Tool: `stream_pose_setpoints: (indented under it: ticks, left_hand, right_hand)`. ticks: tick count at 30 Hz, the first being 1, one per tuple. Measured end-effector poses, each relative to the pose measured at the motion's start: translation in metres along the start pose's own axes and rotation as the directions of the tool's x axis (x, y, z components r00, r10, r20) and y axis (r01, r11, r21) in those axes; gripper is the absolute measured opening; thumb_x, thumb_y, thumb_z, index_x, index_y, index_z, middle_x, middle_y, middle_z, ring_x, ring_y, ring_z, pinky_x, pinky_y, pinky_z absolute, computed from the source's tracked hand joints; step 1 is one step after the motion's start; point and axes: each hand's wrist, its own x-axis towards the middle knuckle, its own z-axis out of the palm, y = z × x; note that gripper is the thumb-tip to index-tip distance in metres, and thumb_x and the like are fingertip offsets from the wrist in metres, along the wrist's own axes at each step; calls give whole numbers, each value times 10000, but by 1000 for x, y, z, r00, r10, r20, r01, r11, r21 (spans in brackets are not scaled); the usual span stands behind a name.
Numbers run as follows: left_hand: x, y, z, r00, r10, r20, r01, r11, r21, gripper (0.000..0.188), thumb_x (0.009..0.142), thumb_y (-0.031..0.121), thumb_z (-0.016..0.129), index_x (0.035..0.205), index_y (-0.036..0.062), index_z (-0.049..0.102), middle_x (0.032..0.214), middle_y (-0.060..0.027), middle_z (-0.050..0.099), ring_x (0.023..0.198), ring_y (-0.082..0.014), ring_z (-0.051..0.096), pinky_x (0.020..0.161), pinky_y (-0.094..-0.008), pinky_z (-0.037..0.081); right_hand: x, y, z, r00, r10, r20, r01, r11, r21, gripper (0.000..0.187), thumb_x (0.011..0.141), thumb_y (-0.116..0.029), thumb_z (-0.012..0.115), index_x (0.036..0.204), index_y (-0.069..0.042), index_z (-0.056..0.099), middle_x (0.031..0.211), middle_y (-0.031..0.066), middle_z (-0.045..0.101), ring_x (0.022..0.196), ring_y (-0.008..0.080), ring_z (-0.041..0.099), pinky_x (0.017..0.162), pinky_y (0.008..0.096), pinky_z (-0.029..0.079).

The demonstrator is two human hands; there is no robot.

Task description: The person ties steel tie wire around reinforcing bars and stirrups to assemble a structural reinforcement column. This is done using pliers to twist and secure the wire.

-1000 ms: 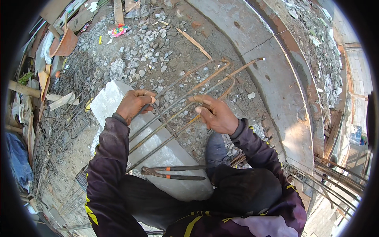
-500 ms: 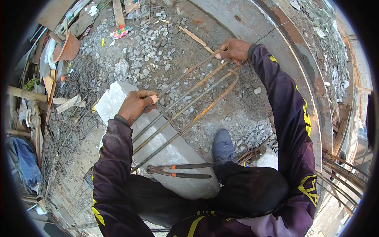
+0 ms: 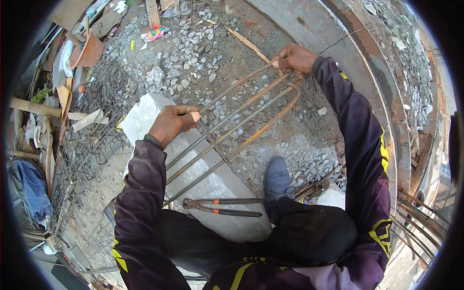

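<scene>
Several long rusty steel bars [image 3: 232,126] lie slanting across a pale concrete block [image 3: 217,186] and the gravel. My left hand [image 3: 171,123] pinches the nearest bar and a small tie frame on it, above the block. My right hand [image 3: 296,58] is stretched far forward, closed on the bars' far ends, where a thin wire runs off. A pair of pincers [image 3: 222,207] with orange-marked handles lies on the block by my knee. My blue shoe [image 3: 277,176] rests on the gravel.
Piles of bent rebar stirrups [image 3: 92,130] lie to the left with wood scraps and cloth. A curved concrete kerb [image 3: 348,63] runs along the right. More bars [image 3: 420,217] lie at lower right. Loose gravel [image 3: 188,53] covers the ground ahead.
My right hand has left the middle of the bars and reached forward to their far ends, where it now grips them. My left hand has stayed on the near bar.
</scene>
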Motion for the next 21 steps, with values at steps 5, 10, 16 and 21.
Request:
stream_pose_setpoints:
  ticks: [5,10,16,21]
  left_hand:
    - [1,-4,-2,1000,-19,-3,19,999,48,430,848,222,661,1162,-65,599,882,-66,654,780,-117,612,704,-241,481]
    - [-2,-8,-6,999,38,36,-43,989,144,376,853,226,617,1173,29,630,900,-84,674,819,-142,636,763,-259,496]
    - [-10,-10,-11,960,258,110,-280,903,327,381,864,127,604,1241,77,584,942,-140,673,851,-187,614,804,-277,470]
    - [-14,-8,-9,960,269,82,-279,881,383,372,844,99,634,1212,59,603,889,-141,673,753,-174,605,727,-302,484]
  right_hand:
    - [2,-4,0,997,81,-19,-82,994,-73,330,878,-304,605,1022,-16,677,692,31,614,544,130,545,382,286,461]
    - [9,-1,-3,998,61,9,-60,997,-52,293,867,-257,617,973,9,683,646,10,598,431,94,473,336,267,412]
    - [6,2,-1,1000,28,10,-29,998,50,298,841,-220,619,1027,8,672,655,21,619,435,84,487,330,256,407]
    - [3,-3,0,998,65,-21,-63,996,57,325,805,-159,602,1081,3,658,691,49,624,464,98,516,330,264,416]
